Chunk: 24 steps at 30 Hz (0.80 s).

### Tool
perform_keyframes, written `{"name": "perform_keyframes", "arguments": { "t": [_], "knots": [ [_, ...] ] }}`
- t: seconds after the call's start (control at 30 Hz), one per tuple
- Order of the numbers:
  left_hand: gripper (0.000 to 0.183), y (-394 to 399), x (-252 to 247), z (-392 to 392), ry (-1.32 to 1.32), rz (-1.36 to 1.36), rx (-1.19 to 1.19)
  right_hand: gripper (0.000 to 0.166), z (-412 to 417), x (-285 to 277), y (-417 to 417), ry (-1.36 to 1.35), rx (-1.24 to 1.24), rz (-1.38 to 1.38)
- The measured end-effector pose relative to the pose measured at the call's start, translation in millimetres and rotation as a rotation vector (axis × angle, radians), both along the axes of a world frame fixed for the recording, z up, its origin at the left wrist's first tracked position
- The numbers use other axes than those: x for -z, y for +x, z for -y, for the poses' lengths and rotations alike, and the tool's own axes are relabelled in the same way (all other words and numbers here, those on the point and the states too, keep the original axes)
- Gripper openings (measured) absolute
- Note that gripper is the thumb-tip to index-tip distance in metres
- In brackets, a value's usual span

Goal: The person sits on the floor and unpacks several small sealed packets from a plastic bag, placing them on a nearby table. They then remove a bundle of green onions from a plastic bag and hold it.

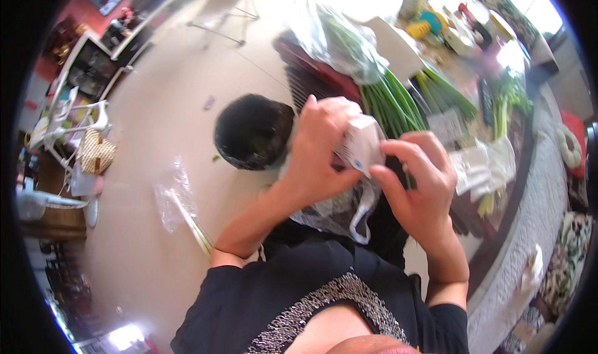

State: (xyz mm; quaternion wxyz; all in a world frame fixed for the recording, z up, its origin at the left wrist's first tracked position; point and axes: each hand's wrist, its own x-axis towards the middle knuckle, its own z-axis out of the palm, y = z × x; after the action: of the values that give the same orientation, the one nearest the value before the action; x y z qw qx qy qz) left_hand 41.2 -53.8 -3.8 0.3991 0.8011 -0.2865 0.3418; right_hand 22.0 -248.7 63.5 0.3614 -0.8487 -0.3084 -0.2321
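Note:
A small white box, apparently cardboard with some print (362,144), is held up over my lap. My left hand (322,148) wraps around its left side. From the right, the thumb and forefinger of my right hand (418,181) pinch its edge. Beneath my hands, a clear plastic bag with a white handle (345,209) rests on my lap; its contents are hard to make out. Just beyond the box lie long green scallions (395,102), their far end inside a clear plastic bag (336,41).
A bin with a black liner (254,132) stands on the floor to my left, near a plastic wrapper (175,195) with a pale stalk. Celery (502,102), white plastic packaging (486,165) and a yellow-and-teal toy (427,24) lie on the table. A grey quilted sofa cover (537,181) borders the right.

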Motion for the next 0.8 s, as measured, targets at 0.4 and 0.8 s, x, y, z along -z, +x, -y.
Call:
{"name": "perform_keyframes", "arguments": {
  "t": [0.4, 0.8],
  "knots": [
    [0.068, 13.9, 7.2, -0.3, 0.211, 0.243, -0.376, 0.021, -31.4, 11.6, 12.6, 0.054, 0.077, 0.041],
    [0.083, 25.8, 10.7, -3.1, -0.222, 0.326, -0.216, 0.034, -50.2, 35.6, -6.7, -0.06, -0.061, 0.498]
  ]
}}
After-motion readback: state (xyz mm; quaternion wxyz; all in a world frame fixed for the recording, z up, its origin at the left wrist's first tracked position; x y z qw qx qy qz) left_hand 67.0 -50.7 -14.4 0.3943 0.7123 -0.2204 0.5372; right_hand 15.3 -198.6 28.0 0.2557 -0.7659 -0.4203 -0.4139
